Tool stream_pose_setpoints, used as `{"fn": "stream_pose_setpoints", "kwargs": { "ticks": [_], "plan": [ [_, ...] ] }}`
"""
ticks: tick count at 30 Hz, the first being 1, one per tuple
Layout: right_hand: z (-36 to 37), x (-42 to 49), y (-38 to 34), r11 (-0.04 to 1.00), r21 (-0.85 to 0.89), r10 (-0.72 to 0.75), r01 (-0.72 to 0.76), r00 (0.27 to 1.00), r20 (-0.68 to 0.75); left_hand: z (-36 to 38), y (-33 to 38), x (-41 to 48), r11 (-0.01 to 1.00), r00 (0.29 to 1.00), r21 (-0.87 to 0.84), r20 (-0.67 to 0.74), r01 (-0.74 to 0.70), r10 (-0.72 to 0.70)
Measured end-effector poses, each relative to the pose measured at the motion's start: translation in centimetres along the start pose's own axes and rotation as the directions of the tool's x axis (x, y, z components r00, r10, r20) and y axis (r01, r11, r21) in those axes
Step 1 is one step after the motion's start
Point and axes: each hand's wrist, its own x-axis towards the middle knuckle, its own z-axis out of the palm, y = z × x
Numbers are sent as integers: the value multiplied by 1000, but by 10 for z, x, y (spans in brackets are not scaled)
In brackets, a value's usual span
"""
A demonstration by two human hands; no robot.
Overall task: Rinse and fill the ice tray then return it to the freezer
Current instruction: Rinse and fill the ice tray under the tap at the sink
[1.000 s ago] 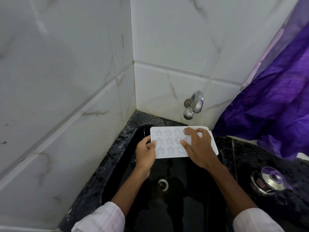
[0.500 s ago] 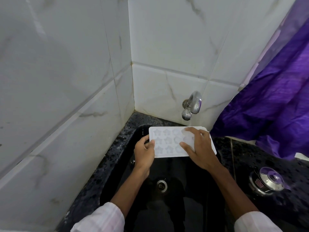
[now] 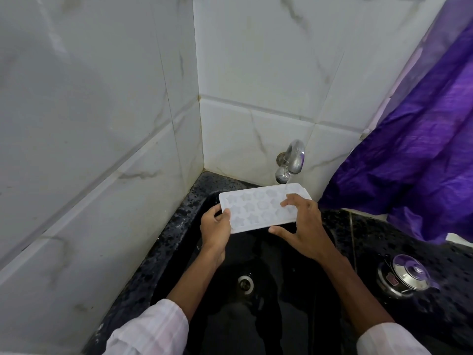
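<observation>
While the tap (image 3: 291, 160) ran onto its far right corner, the ice tray (image 3: 258, 208) was held over the sink (image 3: 176, 226), left hand (image 3: 215, 229) gripping its left end, right hand (image 3: 302, 226) open with fingertips (image 3: 283, 204) on its top; rinsing seemed underway, and the next move likely called for levelling it to fill.

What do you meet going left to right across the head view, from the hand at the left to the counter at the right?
Left hand → tray → right hand → pot
</observation>
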Motion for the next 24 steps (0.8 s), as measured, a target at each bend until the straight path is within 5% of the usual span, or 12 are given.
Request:
{"fn": "stream_pose_setpoints", "kwargs": {
  "ticks": [24],
  "plan": [
    [4,7,15,981,-173,-81,90,995,57,12,2,-12,999,998,15,64,-32,31]
  ]
}}
